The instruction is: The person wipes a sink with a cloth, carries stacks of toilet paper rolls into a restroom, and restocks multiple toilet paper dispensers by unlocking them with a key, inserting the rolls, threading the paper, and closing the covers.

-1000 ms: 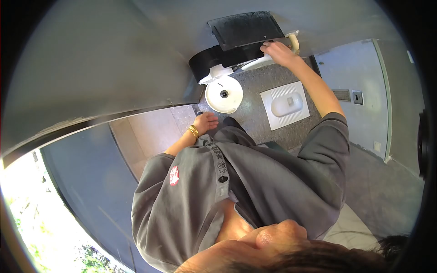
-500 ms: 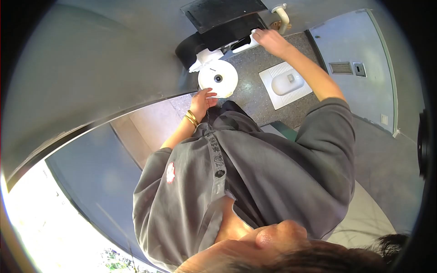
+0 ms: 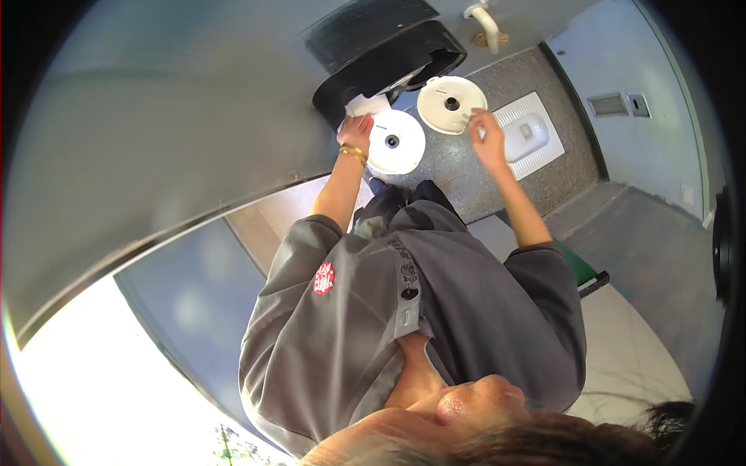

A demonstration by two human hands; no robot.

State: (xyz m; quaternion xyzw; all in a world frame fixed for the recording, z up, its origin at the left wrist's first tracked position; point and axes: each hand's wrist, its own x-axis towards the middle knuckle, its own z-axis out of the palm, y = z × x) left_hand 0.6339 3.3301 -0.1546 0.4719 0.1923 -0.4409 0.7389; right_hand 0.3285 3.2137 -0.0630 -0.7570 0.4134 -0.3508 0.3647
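My left hand (image 3: 356,133), with gold-coloured bangles at the wrist, reaches in beside the white paper (image 3: 367,105) that shows under the black dispenser (image 3: 342,87). Its fingers are apart and overlap the edge of the round white left cover (image 3: 400,159); whether they touch the paper I cannot tell. My right hand (image 3: 488,142) is at the lower right rim of a round off-white right cover (image 3: 441,118), fingers loosely bent and thumb apart. Both covers hang swung down from the dispenser, faces up, each with a dark hub in the middle.
A squat toilet (image 3: 530,132) is set in the speckled floor (image 3: 497,78) to the right. A white pipe (image 3: 486,23) comes off the wall near a blue-grey panel (image 3: 622,70). Left of the dispenser runs a grey partition (image 3: 179,155). A green-edged object (image 3: 576,266) lies by my right side.
The right cover has swung down and now lies face up. My right hand has come down and nearer to me with it. My left hand has moved from the left cover's front edge up towards the paper.
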